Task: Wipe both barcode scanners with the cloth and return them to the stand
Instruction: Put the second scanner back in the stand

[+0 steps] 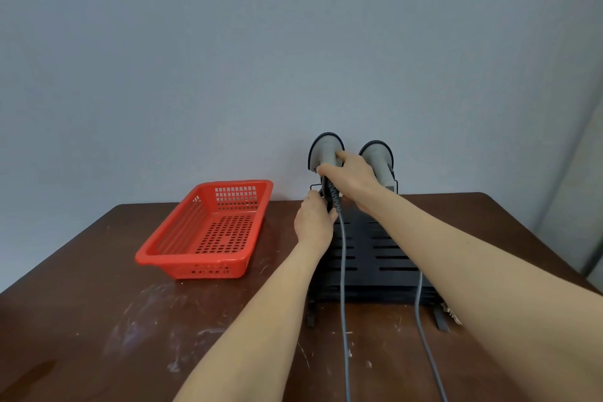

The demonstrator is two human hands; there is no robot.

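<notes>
Two grey barcode scanners stand head-up at the far end of a black slotted stand (375,258). My right hand (350,178) grips the neck of the left scanner (326,148). My left hand (313,219) holds that scanner's handle and the top of its grey cable (342,271) just below. The right scanner (377,157) sits in the stand, partly hidden behind my right hand and wrist. Its cable (424,336) trails toward me. A scrap of patterned cloth (452,313) peeks out under my right forearm, beside the stand's front right foot.
An empty red plastic basket (182,245) sits on the brown table (98,320) left of the stand. The tabletop is scuffed with pale marks. A plain grey wall rises right behind the stand.
</notes>
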